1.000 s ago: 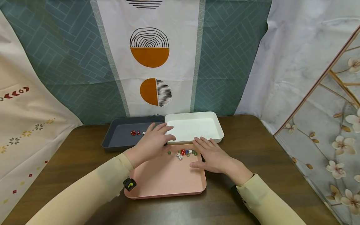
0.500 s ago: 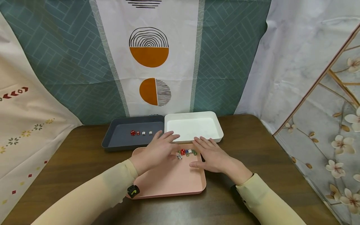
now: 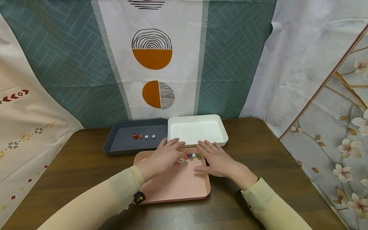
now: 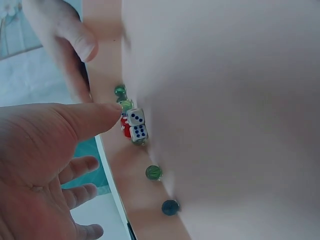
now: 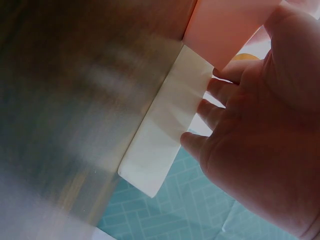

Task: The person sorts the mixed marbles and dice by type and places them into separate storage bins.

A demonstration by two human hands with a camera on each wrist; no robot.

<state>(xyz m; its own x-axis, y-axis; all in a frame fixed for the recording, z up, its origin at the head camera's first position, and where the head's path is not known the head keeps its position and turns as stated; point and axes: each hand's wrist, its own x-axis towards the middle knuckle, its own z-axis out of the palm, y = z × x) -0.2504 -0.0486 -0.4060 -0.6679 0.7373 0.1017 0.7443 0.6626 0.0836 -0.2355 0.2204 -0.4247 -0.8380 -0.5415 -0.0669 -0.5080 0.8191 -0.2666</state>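
The step in hand appears to be reaching for one of the small pieces gathered along the far edge of a shallow pink rectangular tray (image 3: 175,188) on the dark brown wood-grained tabletop (image 3: 250,143). The left hand (image 3: 164,159) hovers over that tray's far edge, thumb and fingers apart and no piece visible in its grasp; in its wrist view the thumb tip is just beside a pair of white dice with dark blue pips (image 4: 138,132), though contact cannot be told. Close around them are a red die with white pips (image 4: 126,129) and green glassy marbles (image 4: 120,90), while another green marble (image 4: 154,172) and a dark round marble (image 4: 170,207) lie apart along the same edge. The next move seems to call for a fine pinch of thumb and fingertip on a single piece, lifted without nudging its neighbours. The right hand (image 3: 215,160) lies flat and straight-fingered over the pink tray's far right corner, gripping nothing, its fingertips near the shallow white rectangular tray (image 3: 198,129). Near the tabletop's far edge, left of that white tray, four red and white dice (image 3: 146,137) form a row in a dark grey rectangular tray (image 3: 123,140).
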